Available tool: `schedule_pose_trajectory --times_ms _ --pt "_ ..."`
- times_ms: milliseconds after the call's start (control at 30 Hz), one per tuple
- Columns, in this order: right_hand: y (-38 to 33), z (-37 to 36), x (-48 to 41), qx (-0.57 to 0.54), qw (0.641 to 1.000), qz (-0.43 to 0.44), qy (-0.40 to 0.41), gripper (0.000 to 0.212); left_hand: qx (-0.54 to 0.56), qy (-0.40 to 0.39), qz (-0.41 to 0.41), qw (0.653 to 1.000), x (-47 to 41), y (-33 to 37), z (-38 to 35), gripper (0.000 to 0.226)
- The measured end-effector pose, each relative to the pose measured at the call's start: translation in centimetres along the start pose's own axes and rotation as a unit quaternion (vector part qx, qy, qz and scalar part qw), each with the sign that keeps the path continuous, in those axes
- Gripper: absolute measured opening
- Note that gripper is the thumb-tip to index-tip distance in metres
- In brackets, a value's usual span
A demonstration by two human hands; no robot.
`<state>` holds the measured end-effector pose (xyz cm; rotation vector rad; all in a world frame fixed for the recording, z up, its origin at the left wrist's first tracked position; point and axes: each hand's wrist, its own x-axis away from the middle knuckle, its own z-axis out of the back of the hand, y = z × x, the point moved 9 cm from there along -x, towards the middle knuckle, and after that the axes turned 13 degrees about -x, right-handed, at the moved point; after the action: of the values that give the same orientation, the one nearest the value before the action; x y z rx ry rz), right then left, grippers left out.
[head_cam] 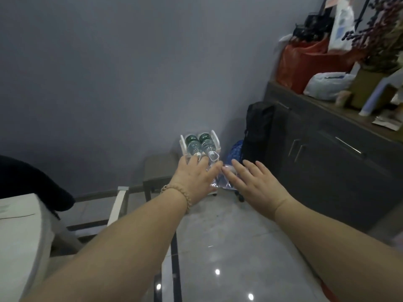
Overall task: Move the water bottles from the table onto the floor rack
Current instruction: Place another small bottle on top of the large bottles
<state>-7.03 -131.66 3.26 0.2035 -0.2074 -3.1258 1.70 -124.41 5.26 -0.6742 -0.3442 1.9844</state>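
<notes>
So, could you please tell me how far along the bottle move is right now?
Done: two water bottles already lie side by side on the top of the floor rack. In hand: nothing; the left hand and right hand are both open, reaching towards the rack. Left: I cannot tell, since no bottles show on the table edge in view.

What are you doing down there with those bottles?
A person is reaching both bare hands toward a small white rack on the floor by the wall. Two water bottles already lie side by side on it, caps toward the camera. The left hand and right hand are spread open near the rack's front, holding nothing.
</notes>
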Motion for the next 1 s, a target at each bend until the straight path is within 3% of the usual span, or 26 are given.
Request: schedule_pose_trajectory --times_ms 233,400,700,1000 --pt "8.3 -7.2 -8.2 -0.039 0.998 0.0 -0.04 0.091 -0.007 -0.031 -0.025 0.999 -9.0 0.6 -9.5 0.071" --pt "14.7 -11.1 -16.6 -0.079 0.995 -0.011 -0.054 0.087 0.002 -0.054 -0.042 0.998 -17.5 -1.1 -16.6 0.065" --pt "22.5 -18.0 -29.4 -0.083 0.992 0.077 -0.06 0.097 0.001 -0.115 -0.055 0.992 -30.1 -4.0 -27.9 0.076" --pt "29.0 -26.4 -42.5 -0.113 0.977 0.142 -0.111 0.082 0.012 -0.249 0.1 0.963 -37.2 -6.7 -41.5 0.069"
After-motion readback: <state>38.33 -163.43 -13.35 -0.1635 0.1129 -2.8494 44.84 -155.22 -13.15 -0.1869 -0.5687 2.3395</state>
